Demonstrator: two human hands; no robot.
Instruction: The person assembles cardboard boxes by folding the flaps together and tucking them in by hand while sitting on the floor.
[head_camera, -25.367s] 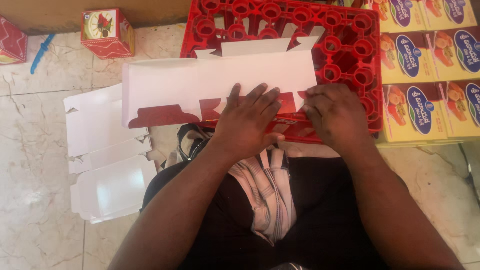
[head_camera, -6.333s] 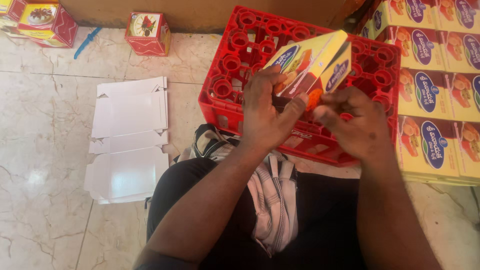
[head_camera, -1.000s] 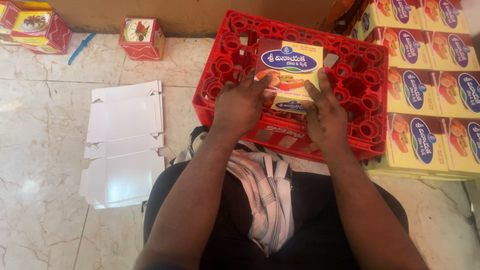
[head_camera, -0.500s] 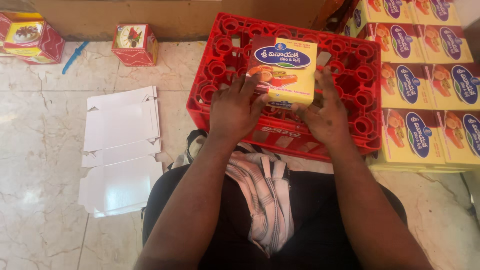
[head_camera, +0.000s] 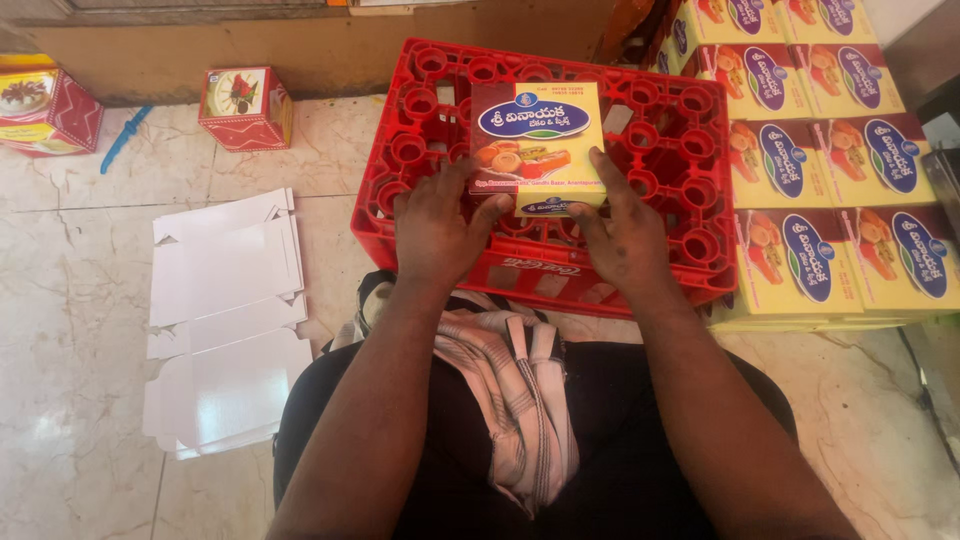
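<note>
A folded yellow carton box (head_camera: 537, 145) with a blue oval and pictures of sweets on its lid rests on an upturned red plastic crate (head_camera: 680, 140). My left hand (head_camera: 437, 228) presses its left near corner, fingers spread on the box's edge. My right hand (head_camera: 622, 235) holds the right near edge, thumb under the front. Both hands grip the same box from either side.
Stacks of finished yellow boxes (head_camera: 835, 170) fill the right side. Flat white carton blanks (head_camera: 225, 320) lie on the marble floor at left. Two red boxes (head_camera: 245, 105) (head_camera: 45, 105) and a blue pen (head_camera: 122, 135) sit near the back wall. A striped cloth (head_camera: 510, 390) lies on my lap.
The flat white blank from long ago is now a closed yellow box. Over the last second the box slid slightly away on the crate with both hands still on it.
</note>
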